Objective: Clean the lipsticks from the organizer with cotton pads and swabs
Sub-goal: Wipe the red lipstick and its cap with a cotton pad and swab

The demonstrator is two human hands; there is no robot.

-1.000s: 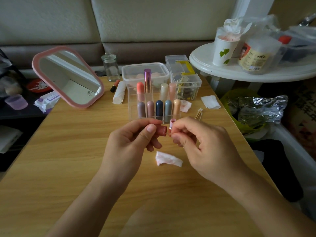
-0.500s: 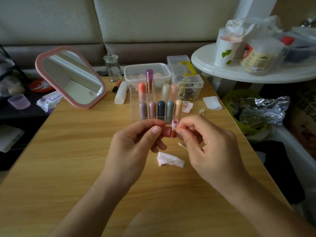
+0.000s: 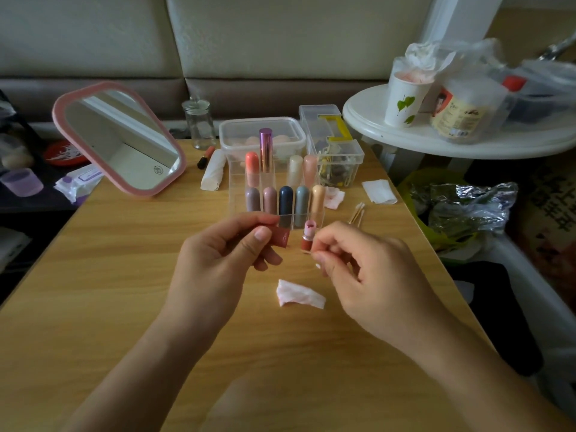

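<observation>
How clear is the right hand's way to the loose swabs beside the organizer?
Likely yes: only bare table lies between the right hand and the loose swabs. But it holds the open lipstick and a swab, so picking more looks awkward.

The left hand [image 3: 215,269] pinches a reddish cap [image 3: 280,236]. Just beside it, the right hand [image 3: 374,275] grips an open lipstick [image 3: 308,236] and a swab [image 3: 305,251]. A crumpled cotton pad [image 3: 299,297] lies below both.

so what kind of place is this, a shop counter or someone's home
Probably a home living room set up as a vanity spot: a padded sofa back runs behind the wooden table, which carries a pink-framed mirror and a clear lipstick organizer.
</observation>
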